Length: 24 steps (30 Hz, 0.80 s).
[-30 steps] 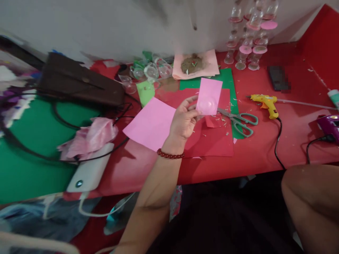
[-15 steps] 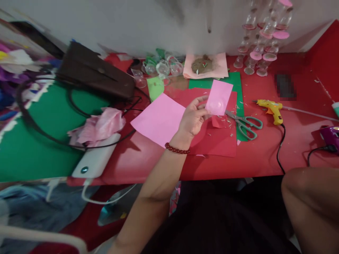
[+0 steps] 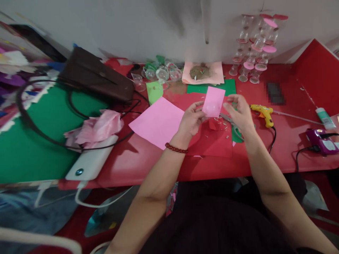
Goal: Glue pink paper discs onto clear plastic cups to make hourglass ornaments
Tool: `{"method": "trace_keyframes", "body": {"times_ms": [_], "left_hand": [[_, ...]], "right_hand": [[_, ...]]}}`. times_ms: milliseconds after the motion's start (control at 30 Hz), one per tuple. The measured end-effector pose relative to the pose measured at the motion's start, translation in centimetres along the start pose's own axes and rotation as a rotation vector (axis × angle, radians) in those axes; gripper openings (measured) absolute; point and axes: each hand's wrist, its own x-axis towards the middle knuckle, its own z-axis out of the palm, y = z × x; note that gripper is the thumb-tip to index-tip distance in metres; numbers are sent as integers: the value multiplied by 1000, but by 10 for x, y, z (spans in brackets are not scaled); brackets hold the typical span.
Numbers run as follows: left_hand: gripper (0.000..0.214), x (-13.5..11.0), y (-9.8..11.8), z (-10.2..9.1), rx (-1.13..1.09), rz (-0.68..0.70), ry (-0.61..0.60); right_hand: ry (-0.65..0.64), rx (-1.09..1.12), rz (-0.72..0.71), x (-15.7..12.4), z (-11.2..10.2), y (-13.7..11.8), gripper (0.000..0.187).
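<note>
My left hand (image 3: 190, 119), with a beaded bracelet at the wrist, grips a small pink paper rectangle (image 3: 215, 95) by its lower left side. A clear round plastic piece (image 3: 211, 108) shows against the paper's lower part. To the right, my right hand (image 3: 240, 113) is empty, thumb and fingers apart, close to the paper's edge. Partly hidden behind it lie grey-green scissors (image 3: 227, 118). Below both hands is a red sheet (image 3: 214, 145) with small scraps and a red paper piece (image 3: 215, 124). A larger pink sheet (image 3: 156, 121) lies left of my left hand.
A yellow glue gun (image 3: 265, 113) lies at right, near a purple device (image 3: 321, 143) and a tube (image 3: 325, 118). At the back stand stacked clear hourglass shapes (image 3: 249, 53), sand on paper (image 3: 201, 72) and plastic pieces (image 3: 162, 73). A dark bag (image 3: 97, 76) and power bank (image 3: 91, 162) are left.
My right hand has come in from out of view to beside the small pink paper. My left hand still holds that paper. The view has shifted slightly.
</note>
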Motion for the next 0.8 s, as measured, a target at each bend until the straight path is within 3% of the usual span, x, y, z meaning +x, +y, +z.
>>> {"method": "trace_keyframes", "body": {"times_ms": [167, 267, 467, 800], "left_hand": [[47, 0, -2, 2, 30, 0, -34], [44, 1, -4, -1, 75, 1, -87], [36, 9, -4, -12, 188, -3, -165], [23, 10, 0, -17, 258, 31, -249]], "right_hand": [[-176, 254, 224, 4, 27, 33, 11], [-187, 261, 220, 3, 26, 37, 3], [-231, 198, 230, 6, 23, 36, 14], [-274, 291, 182, 6, 19, 33, 3]]}}
